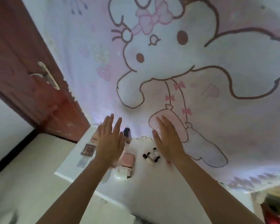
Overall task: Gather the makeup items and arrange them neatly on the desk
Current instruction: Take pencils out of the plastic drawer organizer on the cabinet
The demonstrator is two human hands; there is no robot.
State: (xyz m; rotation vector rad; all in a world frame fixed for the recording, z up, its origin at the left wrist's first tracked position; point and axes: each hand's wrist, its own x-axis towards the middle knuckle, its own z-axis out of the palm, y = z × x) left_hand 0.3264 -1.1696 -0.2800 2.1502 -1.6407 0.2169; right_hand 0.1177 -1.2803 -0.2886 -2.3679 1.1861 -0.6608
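Both my hands hover above a white desk (152, 188), fingers straight and holding nothing. My left hand (109, 141) is over the desk's left part, my right hand (167, 139) further right. Between them lie three small white tubes with black caps (150, 155). A pink case (128, 160) and a white compact (121, 174) sit just below my left hand. Left of that hand lie an eyeshadow palette (87, 150), a pinkish flat box (94, 137) and a small grey item (82, 163). A dark blue-capped bottle (126, 131) stands behind.
A pink and white cartoon rabbit cloth (176, 62) hangs behind the desk. A red-brown door (23, 62) with a metal handle (48, 75) stands at the left. Pale floor (23, 183) lies left of the desk. Dark objects (275, 206) sit at the lower right.
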